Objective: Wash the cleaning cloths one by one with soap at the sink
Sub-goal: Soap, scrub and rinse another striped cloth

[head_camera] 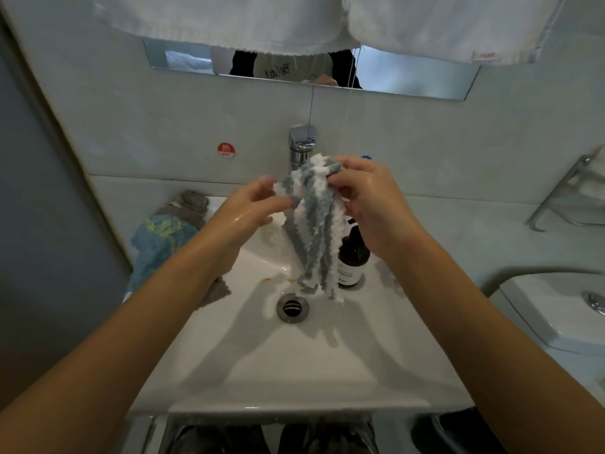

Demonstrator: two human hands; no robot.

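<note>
Above the white sink (248, 365), both hands hold up a striped blue-grey and white cloth (314, 231) in front of the chrome tap (302, 147). The left hand (252, 208) pinches the cloth's upper left edge between thumb and curled fingers, and its skin looks wet. The right hand (370, 204) has its fingers curled round the bunched top of the cloth, just beside the tap's spout. From the two grips the cloth hangs down in folds, its lower end dangling just above the round metal drain (292, 308) in the basin; whether it touches the basin cannot be told. A dark brown bottle with a white label (353, 257) stands on the sink's rim just to the right of the hanging cloth, partly hidden by it. On the left edge of the sink lies a heap of other cloths: a blue one with yellow patches (157, 240) and a grey-brown one (190, 204) behind and under it, the left forearm crossing in front of them. A red round sticker marked HOT (226, 150) sits on the wall left of the tap. White towels (294, 21) hang across the top, over a strip of mirror (409, 77). A toilet cistern (556, 309) stands at the right
</note>
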